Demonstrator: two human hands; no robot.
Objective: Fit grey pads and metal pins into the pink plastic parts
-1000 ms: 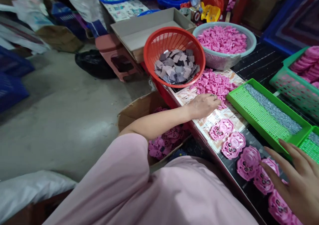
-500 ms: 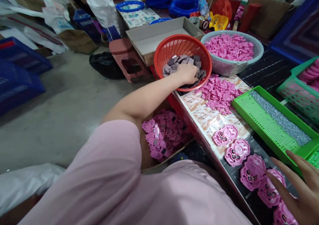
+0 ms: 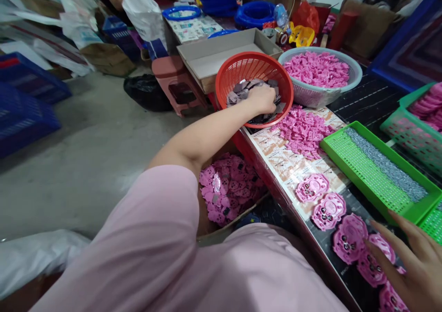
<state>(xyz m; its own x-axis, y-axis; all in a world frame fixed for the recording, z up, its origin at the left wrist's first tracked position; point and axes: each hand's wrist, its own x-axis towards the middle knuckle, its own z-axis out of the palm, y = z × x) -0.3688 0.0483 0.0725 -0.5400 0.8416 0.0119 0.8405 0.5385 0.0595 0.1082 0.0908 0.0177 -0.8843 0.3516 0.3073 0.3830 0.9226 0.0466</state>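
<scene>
My left hand point(image 3: 261, 101) reaches into a red plastic basket point(image 3: 223, 74) and is down among thin grey square pieces point(image 3: 238, 91). Its fingertips are hidden in the pile. At the lower right, my right hand point(image 3: 416, 261) is spread above a row of pink animal-face plastic parts, its fingers apart. Beside its fingertips lie a pink part point(image 3: 350, 238) and a second pink part point(image 3: 375, 261), partly covered by the hand. Farther up the row are two more pink parts, one point(image 3: 328, 211) in the middle and one point(image 3: 312, 187) at the far end.
A green tray point(image 3: 366, 173) holds small metal pieces. Small pink parts point(image 3: 304, 130) are heaped beside the red basket, with more in a grey colander point(image 3: 286, 56). Below the table edge, a box holds pink parts point(image 3: 231, 187). A pink stool point(image 3: 169, 67) stands left.
My left hand has shifted slightly within the basket, and the grey pieces around it have moved. My right hand stays spread over the pink parts, a little farther left. The view has shifted slightly.
</scene>
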